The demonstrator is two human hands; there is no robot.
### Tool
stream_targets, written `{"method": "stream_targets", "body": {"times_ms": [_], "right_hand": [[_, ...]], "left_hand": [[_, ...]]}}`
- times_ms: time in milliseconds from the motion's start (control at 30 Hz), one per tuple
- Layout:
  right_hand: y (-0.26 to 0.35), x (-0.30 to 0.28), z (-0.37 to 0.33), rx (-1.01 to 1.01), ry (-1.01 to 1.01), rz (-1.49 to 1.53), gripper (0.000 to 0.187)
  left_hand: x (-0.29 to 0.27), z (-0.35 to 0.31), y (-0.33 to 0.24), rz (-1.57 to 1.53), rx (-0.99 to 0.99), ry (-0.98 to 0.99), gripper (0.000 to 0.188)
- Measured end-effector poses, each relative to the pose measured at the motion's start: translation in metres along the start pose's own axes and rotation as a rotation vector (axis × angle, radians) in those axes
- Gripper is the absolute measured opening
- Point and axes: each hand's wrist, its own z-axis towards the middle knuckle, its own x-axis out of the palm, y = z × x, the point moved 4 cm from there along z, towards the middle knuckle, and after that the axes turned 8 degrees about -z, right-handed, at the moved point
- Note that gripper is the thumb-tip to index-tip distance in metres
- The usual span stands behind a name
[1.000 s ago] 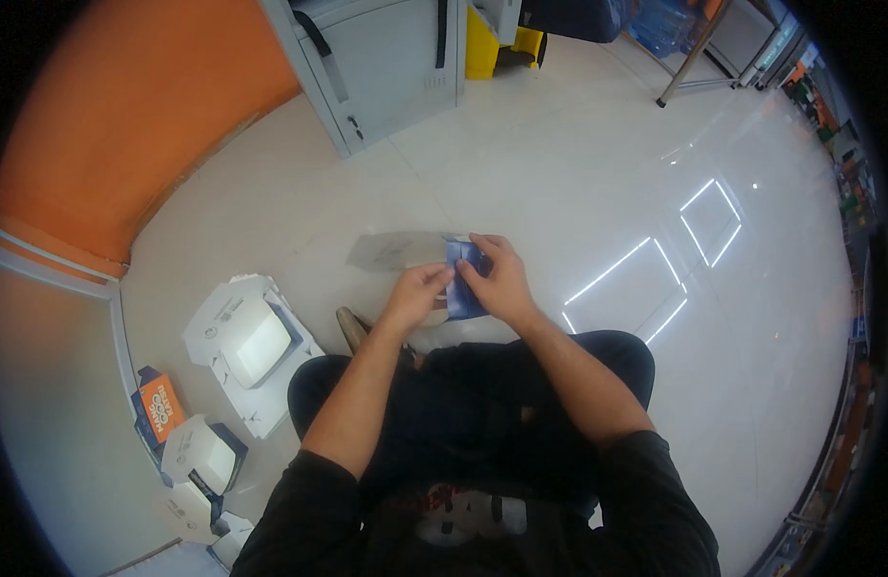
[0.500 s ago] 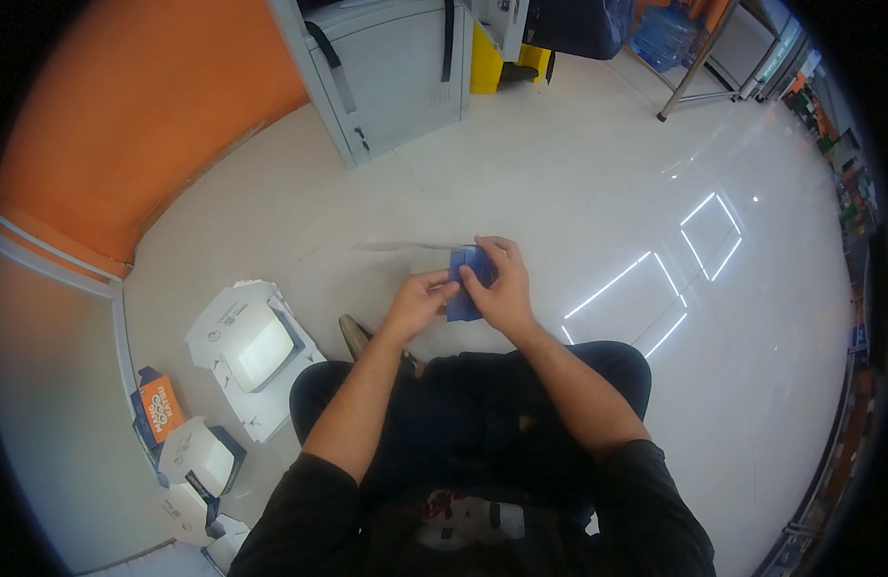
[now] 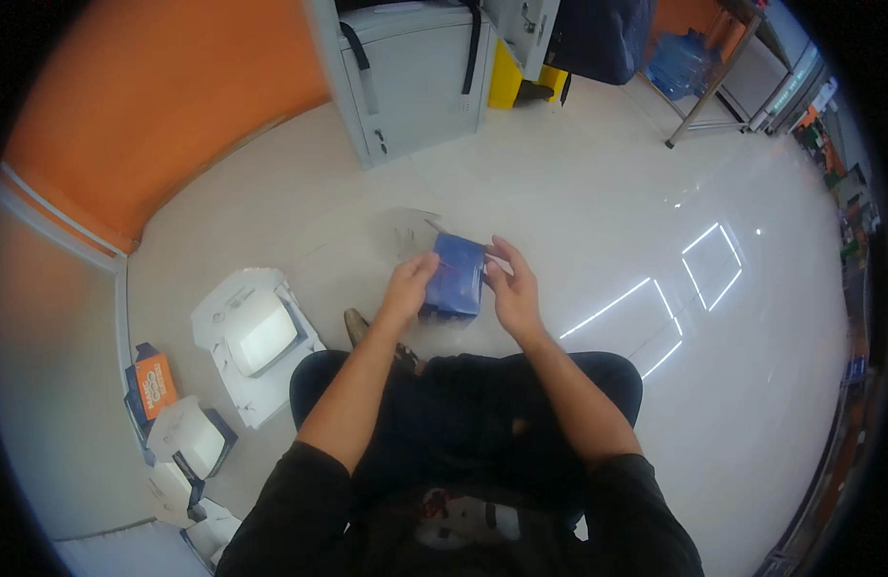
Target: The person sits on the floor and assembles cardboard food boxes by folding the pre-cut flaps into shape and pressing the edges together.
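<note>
- Blue box: held in front of the person, above the floor and between the two hands, with its broad face turned up and slightly tilted.
- Pale flap: thin, at the upper left of the blue box; its outline is blurred, and where it joins the box cannot be made out.
- Left hand: closed on the left side of the blue box, thumb lying on the upper face; the other fingers are largely hidden.
- Right hand: at the right edge of the box, thumb and forefinger narrowly apart, their tips at the box side; whether they grip it cannot be told.
- Dark trousers: the person's bent legs, knees spread to either side below the hands.
- Brown shoe: partly visible just beyond the left knee.
- White cardboard sheets: flat on the floor beside the left knee, with a white box resting on top.
- Orange-and-dark box: farther left, near the frosted panel; a white-and-dark box lies just below it.
- Glossy floor: pale, carrying bright angular light reflections at the right.
- Grey cabinet: beyond the hands, keys in its door, beside the orange wall.
- Dark bag and clear blue water bottle: at the upper right, well apart from the hands.
</note>
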Motion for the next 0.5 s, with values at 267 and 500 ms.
{"method": "stream_targets", "body": {"times_ms": [267,500], "right_hand": [[0.019,0.010,-0.030,0.127,0.084,0.100,0.052],[0.104,0.056,-0.093,-0.428,0.269,-0.479,0.122]], "left_hand": [[0.005,-0.052,-0.058,0.412,0.152,0.240,0.026],[-0.020,-0.115,-0.137,0.041,0.246,0.069,0.035]]}}
